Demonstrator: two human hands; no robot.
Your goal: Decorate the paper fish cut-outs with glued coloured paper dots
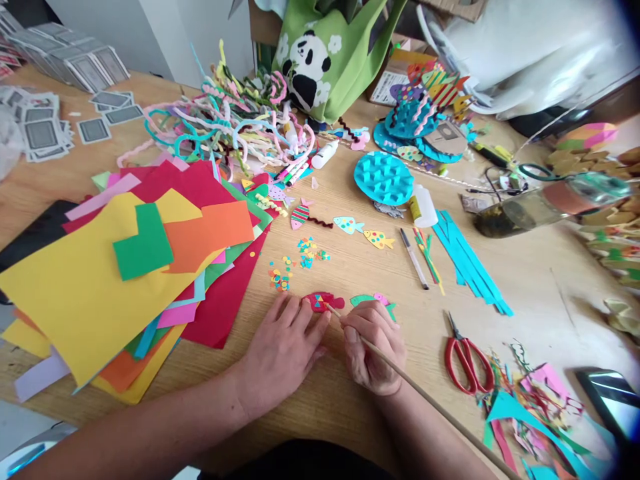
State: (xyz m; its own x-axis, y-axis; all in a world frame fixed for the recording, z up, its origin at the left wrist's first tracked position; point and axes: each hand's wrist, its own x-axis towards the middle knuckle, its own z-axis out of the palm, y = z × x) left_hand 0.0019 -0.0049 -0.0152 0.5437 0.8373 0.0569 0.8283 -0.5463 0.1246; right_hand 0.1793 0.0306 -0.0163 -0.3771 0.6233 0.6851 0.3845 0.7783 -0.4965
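A red paper fish (313, 301) lies on the table with small coloured triangles on its body. My left hand (283, 340) rests flat on the table, fingers stretched out, its fingertips at the fish's lower edge. My right hand (374, 343) is closed round a long thin wooden stick (425, 397), whose tip touches the fish's body. Right beside that hand is a green paper fish (361, 300) with a pink piece on top, partly covered by the fingers. Just beyond my left hand sit small piles of punched paper dots (281, 275) and cut paper triangles (307, 251).
Coloured paper sheets (100, 287) are heaped at the left, pipe cleaners (240, 127) behind them. Finished paper fish (379, 239), a glue bottle (423, 207) and blue strips (470, 260) lie ahead. Red-handled scissors (467, 363), paper scraps (530, 413) and a glass bottle (530, 210) are at the right.
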